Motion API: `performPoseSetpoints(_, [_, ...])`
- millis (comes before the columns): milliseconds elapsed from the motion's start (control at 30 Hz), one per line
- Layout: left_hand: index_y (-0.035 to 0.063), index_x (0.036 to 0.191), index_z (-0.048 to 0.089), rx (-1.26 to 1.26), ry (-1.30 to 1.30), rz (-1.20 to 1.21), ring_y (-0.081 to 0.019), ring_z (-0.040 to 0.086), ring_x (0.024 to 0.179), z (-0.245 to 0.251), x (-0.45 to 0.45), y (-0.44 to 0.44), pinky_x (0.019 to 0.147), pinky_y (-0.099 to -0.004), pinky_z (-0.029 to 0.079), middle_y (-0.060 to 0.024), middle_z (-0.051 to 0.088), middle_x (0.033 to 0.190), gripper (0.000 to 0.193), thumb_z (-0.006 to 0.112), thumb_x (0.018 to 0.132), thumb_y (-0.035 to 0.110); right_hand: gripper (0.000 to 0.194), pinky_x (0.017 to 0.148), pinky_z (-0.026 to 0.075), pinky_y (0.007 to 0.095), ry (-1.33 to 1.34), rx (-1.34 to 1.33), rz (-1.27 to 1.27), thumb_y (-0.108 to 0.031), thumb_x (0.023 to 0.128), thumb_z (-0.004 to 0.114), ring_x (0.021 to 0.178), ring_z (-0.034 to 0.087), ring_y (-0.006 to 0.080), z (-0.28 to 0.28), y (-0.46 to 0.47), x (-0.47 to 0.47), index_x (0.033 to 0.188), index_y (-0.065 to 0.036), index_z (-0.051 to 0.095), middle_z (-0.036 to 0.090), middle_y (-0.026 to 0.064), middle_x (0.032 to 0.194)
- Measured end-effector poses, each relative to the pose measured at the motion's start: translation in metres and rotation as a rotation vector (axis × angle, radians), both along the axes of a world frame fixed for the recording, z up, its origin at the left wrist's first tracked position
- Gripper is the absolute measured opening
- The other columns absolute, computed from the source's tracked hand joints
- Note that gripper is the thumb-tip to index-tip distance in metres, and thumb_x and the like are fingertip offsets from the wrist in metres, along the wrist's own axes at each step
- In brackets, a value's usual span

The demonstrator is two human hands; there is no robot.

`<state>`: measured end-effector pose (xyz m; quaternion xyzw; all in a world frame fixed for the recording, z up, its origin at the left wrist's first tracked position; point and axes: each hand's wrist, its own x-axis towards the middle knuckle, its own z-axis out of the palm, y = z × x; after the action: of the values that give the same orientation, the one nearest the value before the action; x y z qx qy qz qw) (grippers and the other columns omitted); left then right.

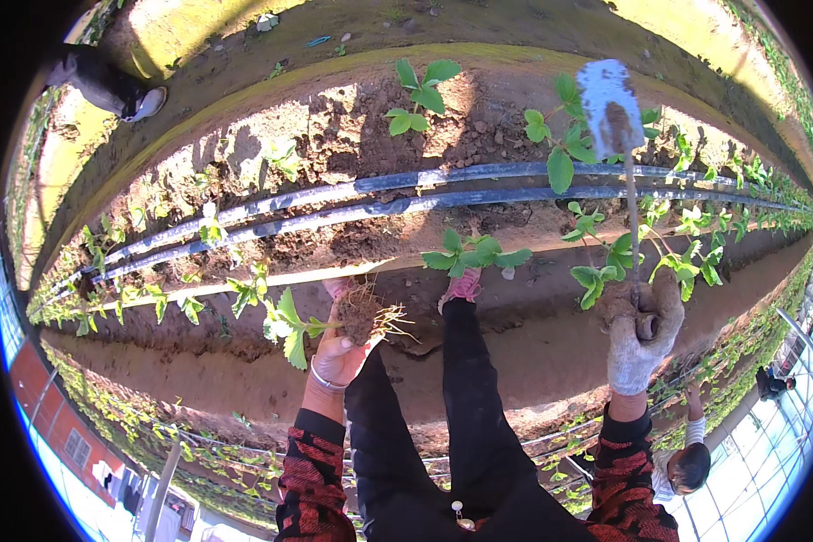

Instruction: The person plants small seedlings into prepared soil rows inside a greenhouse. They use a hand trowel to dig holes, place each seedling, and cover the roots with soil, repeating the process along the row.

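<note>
My bare left hand (pixel 339 358), with a bracelet at the wrist, holds a strawberry seedling (pixel 297 326). The plant lies sideways, leaves to the left. Its soil-covered root ball (pixel 359 315) rests at my fingers, and pale loose roots trail right. My right hand (pixel 640 345) wears a soil-stained knit glove and grips a small trowel (pixel 610 112). The trowel points away from me over the raised bed, its whitish blade smeared with soil; its handle is mostly hidden in my fist. A strawberry plant (pixel 475 254) stands at the bed's near edge, between my hands.
Two drip hoses (pixel 393 193) run along the raised soil bed (pixel 271 237), with strawberry plants on both sides. A furrow (pixel 542 325) lies at my feet. Another person's leg (pixel 112 85) stands at the far left. A person (pixel 681 467) is behind on the right, and another (pixel 774 383) farther off.
</note>
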<state>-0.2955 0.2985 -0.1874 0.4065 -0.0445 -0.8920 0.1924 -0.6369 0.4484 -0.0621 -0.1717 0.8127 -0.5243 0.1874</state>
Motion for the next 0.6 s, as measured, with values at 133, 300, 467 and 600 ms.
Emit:
performPoseSetpoints(133, [0.0132,0.148,0.028,0.043,0.026,0.023,-0.0303,0.043,0.132,0.005,-0.002,-0.001,0.111,-0.0462,0.034,-0.0132,0.045,0.141,0.094,0.073,0.067,0.005,0.023,0.059,0.052,0.0331,0.331,0.336,0.493,0.003,0.078,0.064,0.062,0.062,0.0255,-0.039,-0.039,0.005,0.101,-0.002,0.06,0.063,0.0131,0.078])
performPoseSetpoints(300, [0.0115,0.147,0.029,0.049,-0.019,0.031,-0.0306,0.044,0.132,-0.001,0.011,0.001,0.112,-0.0466,0.034,-0.0136,0.044,0.142,0.092,0.075,0.067,0.006,0.026,0.063,0.051,0.0414,0.427,0.212,0.754,-0.008,0.074,0.067,0.073,0.063,0.0339,-0.079,-0.083,0.019,0.099,-0.005,0.063,0.062,0.0133,0.081])
performPoseSetpoints(467, [0.0107,0.145,0.031,0.044,-0.016,0.034,-0.0298,0.044,0.132,-0.008,0.012,0.01,0.112,-0.0456,0.034,-0.0136,0.044,0.141,0.092,0.077,0.066,0.007,0.013,0.059,0.05,0.0428,0.485,0.42,0.762,-0.005,0.076,0.064,0.068,0.062,0.0353,-0.105,-0.073,-0.029,0.089,-0.005,0.06,0.06,0.0145,0.074])
performPoseSetpoints(600, [0.0112,0.146,0.031,0.066,-0.036,0.052,-0.0291,0.045,0.13,0.0,0.007,0.007,0.111,-0.045,0.036,-0.0118,0.045,0.141,0.094,0.078,0.065,0.007,0.015,0.058,0.05,0.0393,0.439,0.471,0.641,0.0,0.075,0.066,0.064,0.062,0.0337,-0.09,-0.046,-0.036,0.088,-0.004,0.06,0.061,0.0148,0.074])
